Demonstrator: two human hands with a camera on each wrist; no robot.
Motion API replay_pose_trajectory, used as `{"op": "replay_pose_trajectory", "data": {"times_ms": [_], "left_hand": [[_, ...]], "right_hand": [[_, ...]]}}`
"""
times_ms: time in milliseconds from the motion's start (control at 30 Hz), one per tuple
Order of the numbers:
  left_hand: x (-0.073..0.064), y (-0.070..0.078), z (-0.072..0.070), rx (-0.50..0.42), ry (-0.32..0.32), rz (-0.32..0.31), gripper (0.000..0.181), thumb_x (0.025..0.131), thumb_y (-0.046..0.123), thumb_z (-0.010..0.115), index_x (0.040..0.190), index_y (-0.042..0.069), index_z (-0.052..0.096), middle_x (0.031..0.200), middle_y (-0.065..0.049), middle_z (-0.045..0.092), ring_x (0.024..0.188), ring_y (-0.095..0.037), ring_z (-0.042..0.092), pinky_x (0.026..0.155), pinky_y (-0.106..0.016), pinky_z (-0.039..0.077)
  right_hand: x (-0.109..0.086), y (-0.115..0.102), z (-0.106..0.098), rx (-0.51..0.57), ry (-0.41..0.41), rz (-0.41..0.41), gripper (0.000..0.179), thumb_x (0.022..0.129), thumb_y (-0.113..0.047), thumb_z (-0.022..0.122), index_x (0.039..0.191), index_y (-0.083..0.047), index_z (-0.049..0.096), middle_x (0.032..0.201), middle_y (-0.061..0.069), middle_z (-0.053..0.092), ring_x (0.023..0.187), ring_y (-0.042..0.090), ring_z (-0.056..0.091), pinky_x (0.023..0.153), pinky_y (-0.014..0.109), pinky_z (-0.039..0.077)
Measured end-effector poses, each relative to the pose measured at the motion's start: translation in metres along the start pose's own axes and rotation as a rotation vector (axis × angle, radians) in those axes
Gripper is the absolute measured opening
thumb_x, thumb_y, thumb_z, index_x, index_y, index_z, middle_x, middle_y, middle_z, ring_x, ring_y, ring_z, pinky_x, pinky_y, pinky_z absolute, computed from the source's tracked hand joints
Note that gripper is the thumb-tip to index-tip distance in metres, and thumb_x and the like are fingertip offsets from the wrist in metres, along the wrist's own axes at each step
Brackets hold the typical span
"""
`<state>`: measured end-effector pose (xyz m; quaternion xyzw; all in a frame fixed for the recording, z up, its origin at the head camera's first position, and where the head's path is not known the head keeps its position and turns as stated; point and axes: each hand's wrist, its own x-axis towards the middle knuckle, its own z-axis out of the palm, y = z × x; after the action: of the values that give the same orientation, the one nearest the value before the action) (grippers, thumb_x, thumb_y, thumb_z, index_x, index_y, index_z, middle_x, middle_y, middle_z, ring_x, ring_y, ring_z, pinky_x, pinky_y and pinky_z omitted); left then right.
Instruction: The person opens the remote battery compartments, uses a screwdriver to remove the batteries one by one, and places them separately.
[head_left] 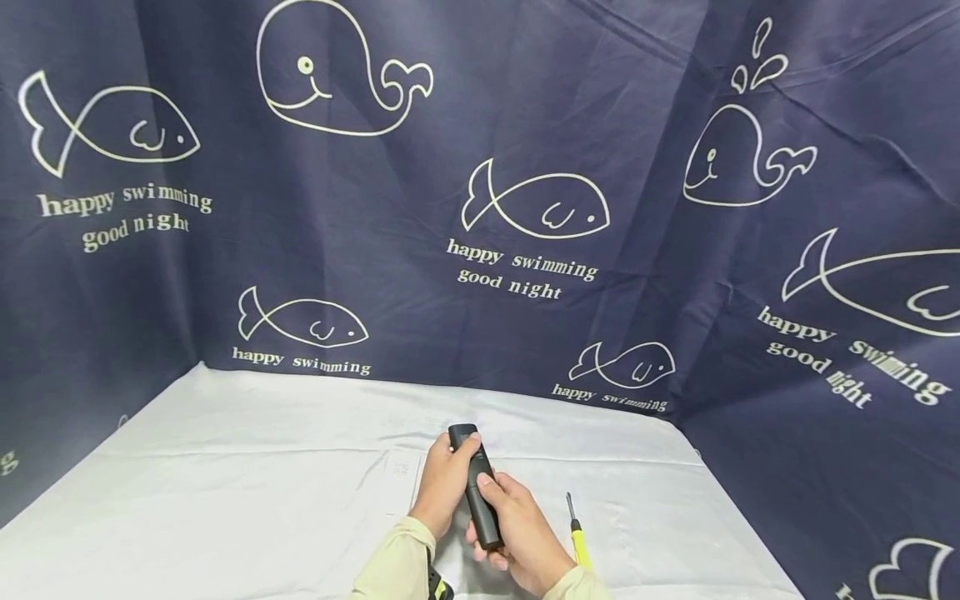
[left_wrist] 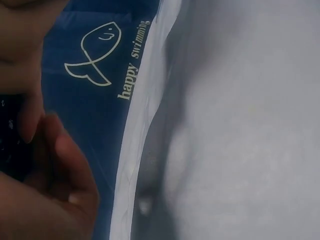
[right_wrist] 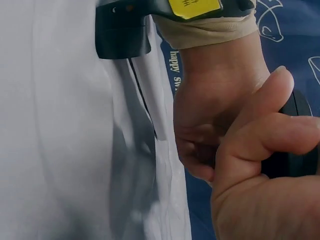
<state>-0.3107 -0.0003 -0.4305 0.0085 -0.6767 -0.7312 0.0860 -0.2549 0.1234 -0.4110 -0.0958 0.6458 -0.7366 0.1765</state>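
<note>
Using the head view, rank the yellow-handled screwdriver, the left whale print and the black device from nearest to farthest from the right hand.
1. Black device: held in the right hand.
2. Yellow-handled screwdriver: to that hand's right.
3. Left whale print: up on the dark curtain.

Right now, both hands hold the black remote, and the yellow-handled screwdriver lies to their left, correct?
Not quite: the head view shows the yellow-handled screwdriver lying to their right. The left hand and right hand do both hold the black remote.
</note>
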Motion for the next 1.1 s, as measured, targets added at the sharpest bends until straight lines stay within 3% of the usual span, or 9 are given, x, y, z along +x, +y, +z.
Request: {"op": "replay_pose_trajectory", "data": {"times_ms": [167,267,467,733,1100], "left_hand": [[-0.001,0.000,-0.001,-0.109,-0.106,-0.023,0.043,0.103,0.036,0.053,0.121,-0.002,0.051,0.086,-0.012,0.074,0.080,-0.023,0.073,0.086,-0.031,0.052],[-0.001,0.000,-0.001,-0.147,-0.134,-0.035,0.044,0.105,0.037,0.050,0.125,-0.002,0.046,0.087,-0.012,0.074,0.082,-0.024,0.074,0.086,-0.029,0.052],[-0.002,0.000,0.000,-0.160,-0.114,-0.021,0.043,0.106,0.036,0.047,0.125,-0.002,0.044,0.086,-0.011,0.073,0.080,-0.023,0.071,0.079,-0.029,0.053],[-0.001,0.001,0.000,-0.143,-0.092,-0.026,0.038,0.107,0.036,0.046,0.121,0.000,0.044,0.084,-0.009,0.072,0.079,-0.022,0.069,0.080,-0.030,0.052],[-0.001,0.000,0.002,-0.121,-0.113,-0.027,0.035,0.107,0.034,0.046,0.119,0.001,0.044,0.081,-0.009,0.070,0.076,-0.023,0.068,0.077,-0.031,0.052]], "right_hand": [[0.002,0.003,0.001,0.000,0.014,-0.013,0.044,0.107,-0.036,0.046,0.131,0.001,0.041,0.067,0.008,0.060,0.043,0.009,0.054,0.032,0.017,0.034],[0.002,0.003,0.003,-0.012,0.023,-0.029,0.042,0.107,-0.034,0.046,0.131,0.001,0.042,0.070,0.008,0.060,0.043,0.010,0.053,0.032,0.018,0.033],[0.002,0.004,0.005,-0.011,0.043,-0.060,0.043,0.106,-0.031,0.049,0.136,0.000,0.042,0.074,0.009,0.062,0.042,0.009,0.053,0.032,0.018,0.032],[0.001,0.008,0.007,0.048,0.064,-0.060,0.050,0.105,-0.028,0.052,0.146,-0.002,0.039,0.080,0.011,0.066,0.042,0.009,0.055,0.031,0.017,0.032],[-0.003,0.011,0.007,0.123,0.030,-0.063,0.045,0.106,-0.023,0.049,0.144,-0.001,0.039,0.083,0.013,0.064,0.048,0.013,0.060,0.035,0.021,0.044]]}}
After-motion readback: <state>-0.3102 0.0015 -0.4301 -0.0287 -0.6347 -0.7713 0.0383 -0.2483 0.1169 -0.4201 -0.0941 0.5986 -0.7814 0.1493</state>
